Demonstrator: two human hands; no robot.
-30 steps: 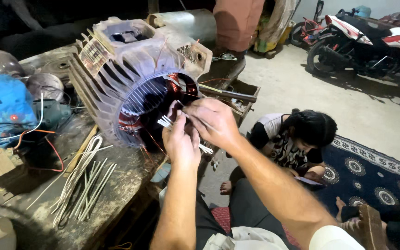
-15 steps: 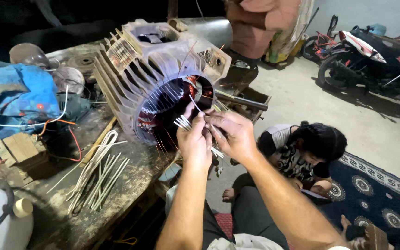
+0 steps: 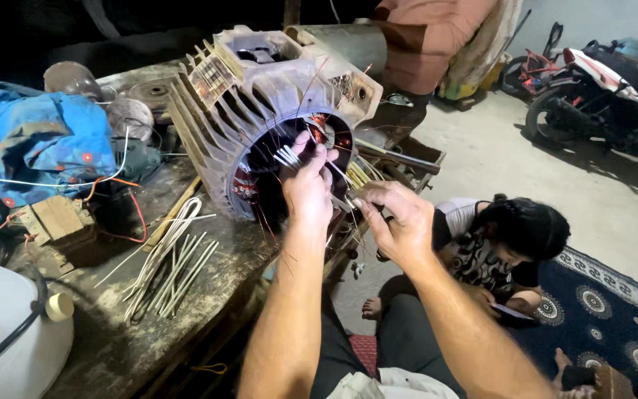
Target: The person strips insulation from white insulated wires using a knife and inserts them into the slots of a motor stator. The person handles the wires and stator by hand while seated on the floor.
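Copper wire shines inside the big grey motor shell (image 3: 260,103) lying on its side on the dirty wooden bench (image 3: 186,310). Your left hand (image 3: 308,188) is up at the round open end of the shell, and its fingers pinch a small bunch of thin white strips (image 3: 287,157) that poke out near the wire. Your right hand (image 3: 400,222) is just beside it, a little lower, with its fingers closed around thin wires and strips coming from the shell; you cannot tell just which ones it grips. More white strips (image 3: 175,270) lie loose on the bench, near the shell. A blue cloth (image 3: 38,159) sits at the far left, with a small wooden block (image 3: 57,220) close to it. Down on the floor, another person (image 3: 507,240) sits on a dark patterned rug (image 3: 607,310). A motorbike (image 3: 599,89) stands well apart, by the wall.
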